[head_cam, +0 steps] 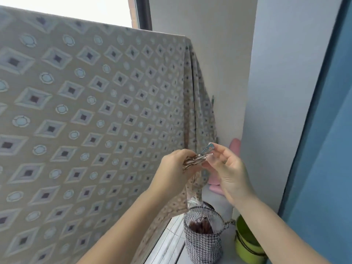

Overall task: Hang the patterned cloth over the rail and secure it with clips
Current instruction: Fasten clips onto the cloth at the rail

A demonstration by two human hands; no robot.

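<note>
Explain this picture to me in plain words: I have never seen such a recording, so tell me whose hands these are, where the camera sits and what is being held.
One camera, worn on a person's head, looks forward and down at their bare hands. The patterned cloth already hangs over a rail hidden beneath its top edge. The left hand holds a bunch of metal clips. The right hand pinches one clip at that bunch. Below stands a woven basket, beside a green container.

Bare forearms, no sleeves; right hand (pixel 229 169) wears a ring.
</note>
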